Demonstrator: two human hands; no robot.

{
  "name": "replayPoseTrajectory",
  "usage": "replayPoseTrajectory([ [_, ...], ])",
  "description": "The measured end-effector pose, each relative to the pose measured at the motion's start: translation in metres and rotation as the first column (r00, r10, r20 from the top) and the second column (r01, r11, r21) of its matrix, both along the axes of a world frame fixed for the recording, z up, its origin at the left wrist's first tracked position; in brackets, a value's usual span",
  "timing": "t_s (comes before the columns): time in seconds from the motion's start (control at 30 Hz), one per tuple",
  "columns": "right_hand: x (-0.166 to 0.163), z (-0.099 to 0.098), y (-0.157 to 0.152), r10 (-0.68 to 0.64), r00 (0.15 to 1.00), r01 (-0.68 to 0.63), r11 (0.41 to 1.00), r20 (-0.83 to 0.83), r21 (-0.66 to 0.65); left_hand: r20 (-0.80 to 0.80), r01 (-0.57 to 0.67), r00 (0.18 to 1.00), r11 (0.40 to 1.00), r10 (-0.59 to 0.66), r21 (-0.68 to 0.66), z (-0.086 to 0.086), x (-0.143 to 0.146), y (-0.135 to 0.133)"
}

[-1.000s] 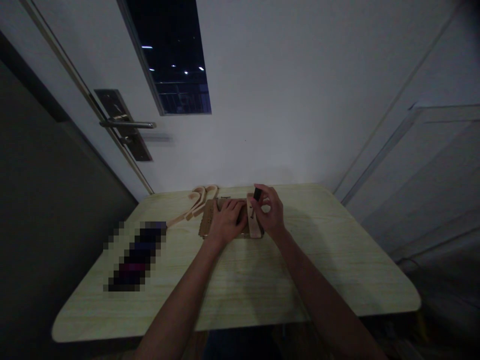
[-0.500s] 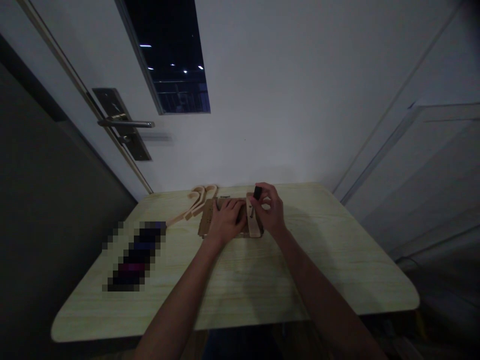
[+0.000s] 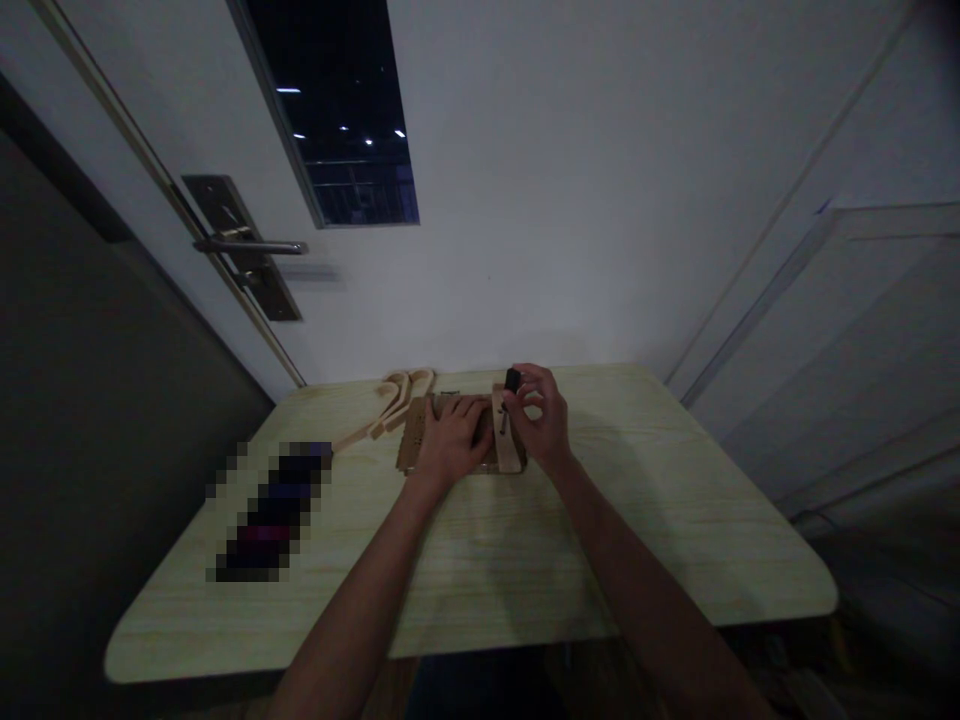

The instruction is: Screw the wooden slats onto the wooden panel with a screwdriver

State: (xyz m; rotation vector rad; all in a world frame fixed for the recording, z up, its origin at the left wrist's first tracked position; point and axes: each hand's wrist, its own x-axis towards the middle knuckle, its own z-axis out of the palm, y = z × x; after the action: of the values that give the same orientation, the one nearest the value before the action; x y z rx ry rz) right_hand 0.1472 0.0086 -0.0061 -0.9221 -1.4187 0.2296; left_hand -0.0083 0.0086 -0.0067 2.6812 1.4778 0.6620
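Observation:
A brown board (image 3: 414,440), cardboard-like with a ragged left edge, lies near the back of the table. My left hand (image 3: 456,432) rests on it, palm down and fingers spread. Across the board's right end is a pale wooden strip (image 3: 508,455) with rounded ends, close beside that hand. My right hand (image 3: 546,418) pinches a small black block-like handle (image 3: 512,381) between thumb and fingers above the strip's far part. Below the fingertips a thin metal shaft or screw (image 3: 503,421) shows against the strip; whether it joins the black handle I cannot tell.
Curved wooden hook-shaped pieces (image 3: 390,400) lie left of the board. A small metallic item (image 3: 449,393) sits just behind it. A pixelated dark object (image 3: 277,510) is on the table's left side. The white door with its handle (image 3: 259,247) stands behind the table (image 3: 675,560).
The black handle and my right fingertips have shifted very slightly. My left hand stays in place on the board.

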Motion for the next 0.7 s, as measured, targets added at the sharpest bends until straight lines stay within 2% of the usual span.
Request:
replayPoseTrajectory([
  [0.2, -0.0020, -0.0022, -0.0001, -0.023, 0.999, 0.021, 0.997, 0.036, 0.070, 0.003, 0.004, 1.000, 1.000, -0.004, 0.004, 0.0008, 0.0001, -0.0005],
  [0.5, 0.0003, -0.0055, 0.0000, 0.004, 0.991, -0.016, 0.996, 0.134, 0.089, 0.001, -0.001, 1.000, 1.000, 0.001, 0.001, 0.0007, 0.0005, -0.0005],
  [0.7, 0.0015, -0.0053, 0.0009, 0.007, 0.991, -0.019, 0.996, 0.134, 0.087, 0.009, 0.004, 1.000, 1.000, -0.004, 0.003, -0.0007, 0.0005, 0.0000],
])
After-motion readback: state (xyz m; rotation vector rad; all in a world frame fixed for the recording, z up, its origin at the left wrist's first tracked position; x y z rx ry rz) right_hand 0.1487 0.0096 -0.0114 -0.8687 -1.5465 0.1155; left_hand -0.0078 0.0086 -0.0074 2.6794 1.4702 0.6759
